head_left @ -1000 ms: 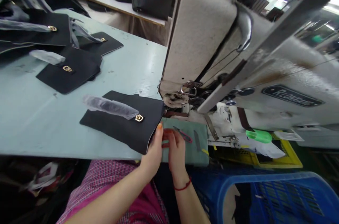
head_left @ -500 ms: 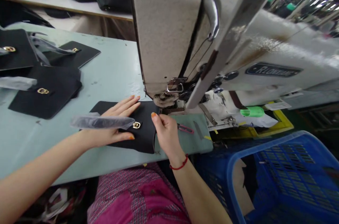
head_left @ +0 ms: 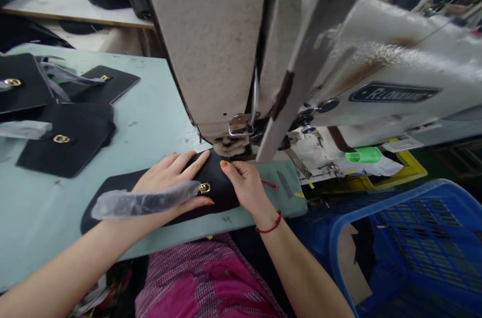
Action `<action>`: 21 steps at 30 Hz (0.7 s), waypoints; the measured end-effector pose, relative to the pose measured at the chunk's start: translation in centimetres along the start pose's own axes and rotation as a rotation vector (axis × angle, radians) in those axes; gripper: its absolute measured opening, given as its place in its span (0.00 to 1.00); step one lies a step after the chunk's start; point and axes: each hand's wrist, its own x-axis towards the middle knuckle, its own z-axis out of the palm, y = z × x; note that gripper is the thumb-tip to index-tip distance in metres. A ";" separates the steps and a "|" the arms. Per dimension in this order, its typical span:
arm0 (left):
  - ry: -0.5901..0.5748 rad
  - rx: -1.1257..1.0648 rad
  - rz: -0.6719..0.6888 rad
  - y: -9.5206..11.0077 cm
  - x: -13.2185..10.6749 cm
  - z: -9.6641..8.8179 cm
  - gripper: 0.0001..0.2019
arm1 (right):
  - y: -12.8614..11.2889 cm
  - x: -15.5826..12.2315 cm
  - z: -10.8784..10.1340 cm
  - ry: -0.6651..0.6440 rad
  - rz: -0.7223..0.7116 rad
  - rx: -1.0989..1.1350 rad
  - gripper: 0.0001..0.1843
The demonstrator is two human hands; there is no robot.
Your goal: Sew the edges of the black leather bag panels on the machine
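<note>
A black leather bag panel (head_left: pixel 221 185) lies on the pale green table under the head of a sewing machine (head_left: pixel 211 57). Its far edge sits against the presser foot area (head_left: pixel 230 146), where the needle is hidden. My left hand (head_left: pixel 165 177) rests flat on the panel with fingers spread. A plastic-wrapped strap (head_left: pixel 146 204) crosses over that hand and joins a gold clasp (head_left: pixel 204 187) on the panel. My right hand (head_left: pixel 246 185) pinches the panel's right edge between thumb and curled fingers, close to the presser foot.
More black panels (head_left: pixel 71 152) with gold clasps and wrapped straps lie at the left. Pink-handled snips (head_left: pixel 270 184) are just beyond my right hand. A blue plastic basket (head_left: pixel 335 248) holding scraps stands at the lower right, near a yellow tray (head_left: pixel 410 167).
The panel has turned under the machine, and its left end now stretches farther toward the lower left. Both hands have shifted slightly right with it, and the view has moved a little.
</note>
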 end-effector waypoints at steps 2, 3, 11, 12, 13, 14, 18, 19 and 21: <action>0.010 0.005 -0.016 0.1 0.2 -0.1 0.47 | -0.2 0.4 -0.1 -0.004 0.000 -0.002 0.27; 0.016 0.009 -0.021 0.1 0.2 -0.1 0.47 | -0.2 0.5 -0.1 -0.002 0.002 -0.009 0.27; 0.060 0.022 -0.044 -0.6 0.7 0.0 0.42 | -0.5 -0.6 -0.8 -0.023 -0.055 -0.117 0.25; 0.066 -0.001 -0.039 -0.6 0.7 0.1 0.41 | -0.4 -1.0 -0.8 -0.030 -0.069 -0.126 0.24; 0.081 -0.032 -0.036 -0.7 0.6 0.3 0.40 | -0.3 -1.4 -0.9 -0.033 -0.084 -0.136 0.24; 0.100 -0.072 -0.035 -0.7 0.4 0.5 0.38 | -0.1 -1.8 -0.9 -0.027 -0.101 -0.148 0.24; 0.222 -0.342 -0.104 -0.5 -1.4 2.7 0.27 | 0.9 -2.4 -0.7 0.009 -0.129 -0.171 0.25; 0.254 -0.419 -0.125 -0.4 -1.9 3.4 0.24 | 1.1 -2.3 -0.6 0.016 -0.129 -0.173 0.25; 0.313 -0.523 -0.134 -0.2 -2.9 4.3 0.17 | 1.5 -2.2 -0.5 0.034 -0.129 -0.182 0.26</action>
